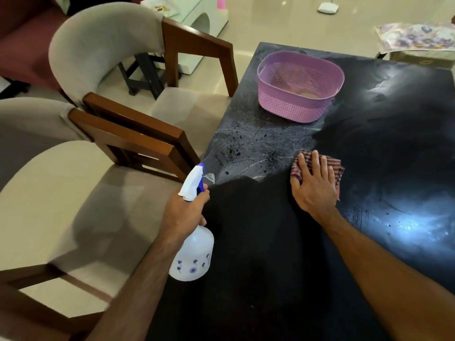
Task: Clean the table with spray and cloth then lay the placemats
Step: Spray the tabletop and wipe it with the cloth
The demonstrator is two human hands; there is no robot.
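Dark glossy surface [369, 153] carries spray droplets and chalky streaks at 11 o'clock of the checked cloth [333, 166], which the right hand [314, 183] presses flat with spread fingers. Left hand [186, 210] grips the spray bottle [193, 252] at the surface's left edge. Purple basket [299, 88] stands at 12 o'clock; 2 cushioned chairs [103, 70] and pale tiled floor [270, 25] lie at 9 to 12 o'clock.

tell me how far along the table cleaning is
Done: spray droplets sit on the table. In hand: the left hand grips the spray bottle; the right hand presses the cloth flat beside them. Left: wiping the droplets and laying placemats; the purple basket remains on the table.
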